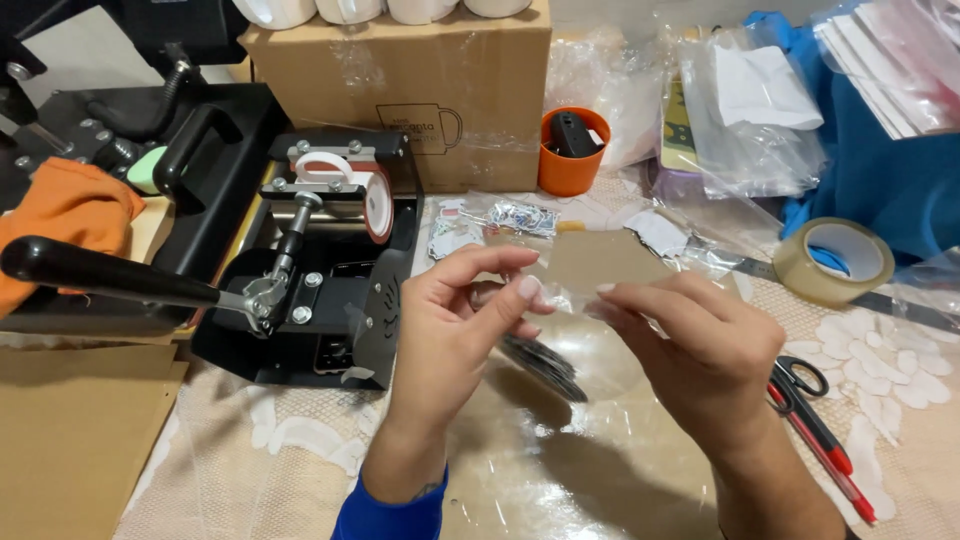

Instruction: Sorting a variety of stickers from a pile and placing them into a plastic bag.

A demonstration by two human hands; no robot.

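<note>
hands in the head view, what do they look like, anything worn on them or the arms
Both hands are bare, no gloves or rings visible. The left hand has a bright blue sleeve cuff at the forearm. The right hand shows a bare forearm with no sleeve. Fingernails are short and unpainted.

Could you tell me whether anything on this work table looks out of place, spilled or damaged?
Nothing looks damaged or spilled. The left hand and right hand pinch a clear plastic sleeve. White paper scraps lie scattered beside the red-handled scissors, which looks untidy.
</note>
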